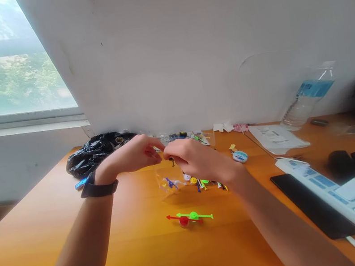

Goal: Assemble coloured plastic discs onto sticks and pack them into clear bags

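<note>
My left hand (138, 153) and my right hand (193, 155) meet over the middle of the table, fingertips almost touching. The left fingers are bent into a pinch, and what they hold, if anything, is hidden. A small dark piece (172, 163) shows under the closed fingers of my right hand; its kind is unclear. Below the hands lies a clear plastic bag (164, 189) by a blue arrow-like piece (171, 183). Several coloured plastic pieces (203, 184) are scattered beside it. Nearer to me, a red arrow spinner (183, 221) overlaps a green arrow spinner (194, 216).
A black plastic bag (99, 153) sits at the back left. Rightward are a round blue-and-white container (239, 156), a paper sheet (278, 138), a water bottle (306, 100), a phone-like black slab (312, 205) and a power strip (323, 190) with chargers. The wall (184, 50) bounds the table behind.
</note>
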A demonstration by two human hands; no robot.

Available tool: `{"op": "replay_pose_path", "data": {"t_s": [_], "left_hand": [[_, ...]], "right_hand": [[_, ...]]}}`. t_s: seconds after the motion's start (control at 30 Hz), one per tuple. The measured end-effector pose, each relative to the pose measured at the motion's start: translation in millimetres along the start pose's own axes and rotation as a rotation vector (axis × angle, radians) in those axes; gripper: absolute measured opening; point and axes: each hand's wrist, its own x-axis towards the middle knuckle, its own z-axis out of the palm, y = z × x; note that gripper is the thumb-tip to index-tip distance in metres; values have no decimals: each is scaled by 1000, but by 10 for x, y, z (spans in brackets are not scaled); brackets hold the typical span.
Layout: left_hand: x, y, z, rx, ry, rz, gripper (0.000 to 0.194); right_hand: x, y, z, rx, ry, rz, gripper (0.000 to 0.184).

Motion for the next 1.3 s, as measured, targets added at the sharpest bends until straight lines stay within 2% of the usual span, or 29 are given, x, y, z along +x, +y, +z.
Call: {"op": "replay_pose_path", "data": {"t_s": [0.07,0.17,0.3,0.43,0.57,0.77,0.93,1.03,1.1,1.17,1.23,1.3], "left_hand": [[5,7,3,-24,-12,-17,20],[12,8,8,-54,-44,-20,25],[19,-31,17,-36,-36,-24,31],[31,-88,34,-17,-22,-57,32],[40,-96,42,7,5,-58,30],[6,-79,3,58,89,-20,23],[-46,-111,-25,-12,73,-13,21],[-68,-95,-65,-5,81,-54,24],[-94,3,-116,5,137,-90,25],[-158,206,-161,-11,228,-80,26],[-281,481,-150,-90,266,22,29],[-460,739,-42,-162,270,147,34]], "right_hand": [[-3,-13,-20,11,12,-32,32],[-6,-41,-32,-38,-44,-11,26],[-10,-85,-39,-128,-168,152,11],[-26,-79,-50,-111,-236,265,10],[-53,49,-9,32,-205,252,12],[-40,237,86,71,-157,232,14],[-23,299,95,108,-94,154,10],[-5,360,141,252,-65,112,13],[7,393,186,350,-71,127,15],[9,401,220,400,-65,157,15],[2,387,230,423,-62,167,14],[-7,363,222,440,-72,163,14]]}}
